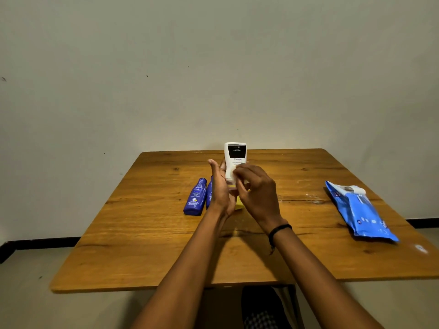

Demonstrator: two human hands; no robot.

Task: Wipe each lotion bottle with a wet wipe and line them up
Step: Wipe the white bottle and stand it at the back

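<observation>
Both the left hand (222,189) and right hand (255,191) grip a white bottle (235,155) near a blue NIVEA bottle (196,197).

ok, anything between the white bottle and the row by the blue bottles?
A yellow item, mostly hidden behind the left hand and right hand, lies just right of the blue bottles, under the white bottle. Nothing else visible.

Room's kinda dim: flat, warm light from overhead-ish, so the wall behind the wooden table (154,233) goes murky grey. Soft forearm shadows land on the table's near half. There's a faint sheen on the wet wipe pack (361,210). Small print on the white lotion bottle (229,168) is mush, and the table's edges bow from the wide lens.
</observation>
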